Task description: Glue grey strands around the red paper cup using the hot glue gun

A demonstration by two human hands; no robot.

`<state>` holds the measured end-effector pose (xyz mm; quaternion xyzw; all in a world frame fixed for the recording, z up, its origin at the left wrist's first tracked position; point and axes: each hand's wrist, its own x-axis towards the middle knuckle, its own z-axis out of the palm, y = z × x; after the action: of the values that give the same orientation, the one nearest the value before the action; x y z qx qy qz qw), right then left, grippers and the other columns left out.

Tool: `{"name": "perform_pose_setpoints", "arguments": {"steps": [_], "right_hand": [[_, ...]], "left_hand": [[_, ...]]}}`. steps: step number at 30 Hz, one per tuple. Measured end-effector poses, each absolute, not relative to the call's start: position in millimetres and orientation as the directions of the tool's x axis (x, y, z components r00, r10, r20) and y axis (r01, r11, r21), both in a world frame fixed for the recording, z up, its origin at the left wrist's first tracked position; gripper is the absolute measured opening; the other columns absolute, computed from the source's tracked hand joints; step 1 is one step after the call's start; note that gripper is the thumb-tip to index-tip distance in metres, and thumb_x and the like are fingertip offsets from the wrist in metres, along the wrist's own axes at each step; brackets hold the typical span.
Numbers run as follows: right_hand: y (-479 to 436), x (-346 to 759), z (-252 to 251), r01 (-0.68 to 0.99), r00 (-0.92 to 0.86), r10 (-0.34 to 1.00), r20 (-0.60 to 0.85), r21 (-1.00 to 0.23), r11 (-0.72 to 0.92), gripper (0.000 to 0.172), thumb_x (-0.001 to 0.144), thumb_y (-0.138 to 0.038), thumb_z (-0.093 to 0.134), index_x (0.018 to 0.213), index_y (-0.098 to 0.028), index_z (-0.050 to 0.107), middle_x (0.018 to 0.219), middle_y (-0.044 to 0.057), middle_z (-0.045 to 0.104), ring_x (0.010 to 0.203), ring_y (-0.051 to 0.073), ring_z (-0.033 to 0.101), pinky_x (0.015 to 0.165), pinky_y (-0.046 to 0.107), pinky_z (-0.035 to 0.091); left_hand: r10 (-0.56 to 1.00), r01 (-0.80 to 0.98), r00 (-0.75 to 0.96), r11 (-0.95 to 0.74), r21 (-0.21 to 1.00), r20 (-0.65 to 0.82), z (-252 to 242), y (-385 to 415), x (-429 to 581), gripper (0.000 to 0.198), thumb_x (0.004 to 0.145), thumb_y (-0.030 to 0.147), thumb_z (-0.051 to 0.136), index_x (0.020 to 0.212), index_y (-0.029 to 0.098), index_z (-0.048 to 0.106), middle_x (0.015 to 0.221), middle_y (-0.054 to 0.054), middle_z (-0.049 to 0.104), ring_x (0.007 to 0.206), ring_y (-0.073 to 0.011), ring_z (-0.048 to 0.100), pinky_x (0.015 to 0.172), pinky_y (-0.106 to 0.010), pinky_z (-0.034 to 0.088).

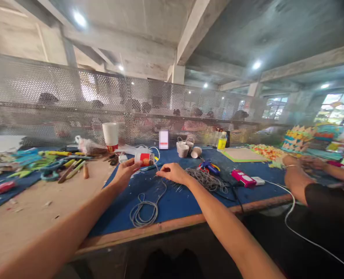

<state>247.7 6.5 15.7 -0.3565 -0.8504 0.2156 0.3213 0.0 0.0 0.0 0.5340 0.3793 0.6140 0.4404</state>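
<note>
Left hand (128, 169) clamps a small red-and-white paper cup (144, 159) above the blue worktop (116, 211); right hand (174, 173), apart, pinches thin grey cord (144, 224). The cup's red side is bare, much cord lies loose near, while small grey cups (183, 151), far, seem finished

Both forearms bare, left forearm (73, 228) and right forearm (224, 223) reaching in over the front edge of the tabletop (183, 207) and slanting toward each other. Left hand (127, 170) well in from that edge, fingers closed in a grip and pointing inward to the right. Right hand (173, 172) near it but apart, wrist angled left, knuckles up, thumb and forefinger brought together in a pinch.
</note>
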Motion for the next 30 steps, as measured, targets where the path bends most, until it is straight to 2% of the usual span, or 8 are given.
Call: {"name": "perform_pose_setpoints", "arguments": {"steps": [5, 10, 13, 18, 20, 22, 26, 30], "right_hand": [[9.7, 247.0, 11.5, 0.520, -0.552, 0.735, 0.394, -0.527, 0.673, 0.024, 0.088, -0.042, 0.069, 0.084, -0.019, 0.075, 0.079, 0.001, 0.074, 0.073, 0.015, 0.065, 0.068, 0.022, 0.042], [13.3, 248.3, 5.7, 0.581, -0.561, 0.713, 0.421, -0.413, 0.701, 0.013, 0.088, -0.030, 0.066, 0.090, -0.022, 0.077, 0.086, 0.002, 0.074, 0.078, 0.015, 0.066, 0.072, 0.023, 0.043], [11.9, 249.1, 6.4, 0.626, -0.509, 0.724, 0.465, -0.378, 0.682, 0.018, 0.089, -0.028, 0.065, 0.104, -0.023, 0.074, 0.101, 0.003, 0.072, 0.083, 0.014, 0.066, 0.077, 0.022, 0.045], [1.6, 253.0, 21.8, 0.771, -0.380, 0.772, 0.510, -0.286, 0.568, 0.033, 0.102, -0.035, 0.048, 0.088, -0.020, 0.074, 0.103, 0.005, 0.070, 0.089, 0.015, 0.066, 0.081, 0.025, 0.045], [-3.7, 260.6, 32.0, 0.781, -0.386, 0.756, 0.528, -0.249, 0.573, 0.023, 0.100, -0.027, 0.050, 0.104, -0.022, 0.072, 0.113, 0.004, 0.069, 0.095, 0.015, 0.066, 0.084, 0.025, 0.045], [-7.6, 275.7, 42.4, 0.803, -0.383, 0.763, 0.520, -0.222, 0.553, 0.027, 0.097, -0.025, 0.053, 0.122, -0.025, 0.065, 0.121, 0.004, 0.067, 0.101, 0.015, 0.065, 0.088, 0.025, 0.046], [-7.2, 330.8, 56.1, 0.963, -0.189, 0.891, 0.412, -0.100, 0.251, 0.030, 0.100, -0.034, 0.049, 0.128, -0.030, 0.060, 0.129, 0.002, 0.065, 0.115, 0.015, 0.061, 0.097, 0.024, 0.044], [2.1, 392.5, 51.7, 0.997, 0.044, 0.937, 0.346, -0.069, -0.021, 0.033, 0.097, -0.026, 0.050, 0.124, -0.010, 0.062, 0.128, 0.022, 0.062, 0.121, 0.029, 0.060, 0.099, 0.037, 0.045]], "left_hand": [[0.952, -0.171, -0.048, -0.306, 0.936, 0.303, 1.7, -0.2, 0.7, 0.035, 0.068, 0.042, 0.086, 0.093, 0.018, 0.079, 0.098, -0.010, 0.079, 0.099, -0.0270, 0.069, 0.095, -0.039, 0.048], [0.959, -0.230, -0.065, -0.282, 0.931, 0.274, 3.4, -1.5, 0.3, 0.030, 0.067, 0.038, 0.087, 0.091, 0.020, 0.080, 0.096, -0.007, 0.079, 0.096, -0.0224, 0.068, 0.090, -0.032, 0.049], [0.962, -0.243, -0.057, -0.273, 0.931, 0.267, 5.5, -4.8, 1.5, 0.029, 0.067, 0.037, 0.088, 0.089, 0.019, 0.079, 0.095, -0.007, 0.078, 0.093, -0.0209, 0.068, 0.088, -0.031, 0.050], [0.967, -0.248, -0.022, -0.252, 0.936, 0.254, 3.8, -5.1, 1.3, 0.035, 0.065, 0.037, 0.089, 0.093, 0.018, 0.080, 0.097, -0.008, 0.078, 0.094, -0.0223, 0.068, 0.091, -0.032, 0.051], [0.965, -0.240, 0.001, -0.253, 0.937, 0.261, 0.8, -2.1, -0.5, 0.036, 0.066, 0.038, 0.089, 0.094, 0.017, 0.080, 0.100, -0.010, 0.078, 0.098, -0.0235, 0.068, 0.093, -0.033, 0.051], [0.965, -0.241, 0.028, -0.246, 0.939, 0.260, -2.3, 1.5, -2.4, 0.038, 0.065, 0.038, 0.089, 0.096, 0.018, 0.080, 0.101, -0.009, 0.078, 0.098, -0.0232, 0.068, 0.092, -0.033, 0.052], [0.971, -0.227, 0.029, -0.227, 0.947, 0.239, -5.2, 6.1, -3.8, 0.036, 0.064, 0.038, 0.089, 0.094, 0.019, 0.080, 0.098, -0.006, 0.078, 0.094, -0.0208, 0.068, 0.092, -0.031, 0.052], [0.973, -0.209, 0.020, -0.223, 0.952, 0.232, -5.2, 5.3, -2.3, 0.039, 0.063, 0.039, 0.090, 0.095, 0.019, 0.080, 0.100, -0.008, 0.078, 0.095, -0.0241, 0.068, 0.095, -0.036, 0.052]]}}
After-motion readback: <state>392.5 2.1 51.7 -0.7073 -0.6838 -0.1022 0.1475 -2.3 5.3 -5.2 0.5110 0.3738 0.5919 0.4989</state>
